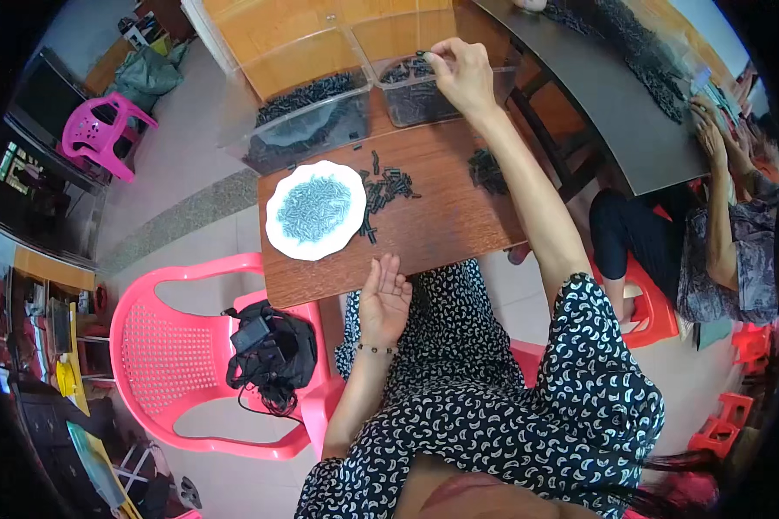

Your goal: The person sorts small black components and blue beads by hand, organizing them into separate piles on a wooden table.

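Pinched together at thumb and fingertips, the right grip [466, 80] held one short black cylinder [421, 54], which stuck out leftward from the fingers, over the mouth of the right-hand clear plastic bin [420, 108]; how high it hung could not be judged. The piece was too small for its long axis to be read with certainty. More such pieces lay in that bin, and the left-hand clear plastic bin [320, 130] beside it held a heap of them too.

Palm up, the left grip [386, 313] rested at the near edge of the brown wooden counter [459, 216], its fingers loosely apart, with nothing visible in it. On the counter, loose black cylinders [396, 182] were scattered just right of a scalloped white plate [277, 238] of short clear tubes [316, 208], their long axes pointing every way. From the right grip this scatter lay leftward and back toward the body, so the left grip was nearer to it and to the plate, the right nearer to both bins. A dark clump [489, 170] sat beside the right forearm, partly hidden.
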A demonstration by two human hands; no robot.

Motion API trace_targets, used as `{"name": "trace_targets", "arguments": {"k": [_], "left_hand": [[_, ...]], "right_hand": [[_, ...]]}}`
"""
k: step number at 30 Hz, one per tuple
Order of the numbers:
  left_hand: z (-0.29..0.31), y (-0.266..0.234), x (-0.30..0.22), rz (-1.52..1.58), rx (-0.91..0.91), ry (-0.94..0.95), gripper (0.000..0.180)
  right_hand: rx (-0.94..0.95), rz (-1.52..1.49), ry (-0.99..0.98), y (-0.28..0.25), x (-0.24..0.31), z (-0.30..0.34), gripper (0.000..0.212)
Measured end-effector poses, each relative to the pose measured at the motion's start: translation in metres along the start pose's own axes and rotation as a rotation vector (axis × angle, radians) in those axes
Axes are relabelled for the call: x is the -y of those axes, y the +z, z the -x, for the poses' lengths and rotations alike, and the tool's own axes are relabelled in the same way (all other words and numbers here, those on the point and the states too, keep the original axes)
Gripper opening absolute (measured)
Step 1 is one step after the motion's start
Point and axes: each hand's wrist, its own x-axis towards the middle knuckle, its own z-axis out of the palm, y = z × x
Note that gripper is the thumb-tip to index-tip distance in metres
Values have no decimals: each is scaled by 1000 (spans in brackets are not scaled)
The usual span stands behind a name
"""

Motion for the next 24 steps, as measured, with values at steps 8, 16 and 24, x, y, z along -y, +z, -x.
{"name": "trace_targets", "arguments": {"k": [8, 16, 24], "left_hand": [[8, 6, -1, -42, -37, 12, 29], [5, 5, 0, -64, -38, -10, 32], [12, 3, -1, -24, -42, -43, 30]], "right_hand": [[214, -82, -132, 36, 32, 28, 13], [659, 137, -212, 112, 40, 86, 12], [684, 291, -281, 143, 39, 98, 10]]}}
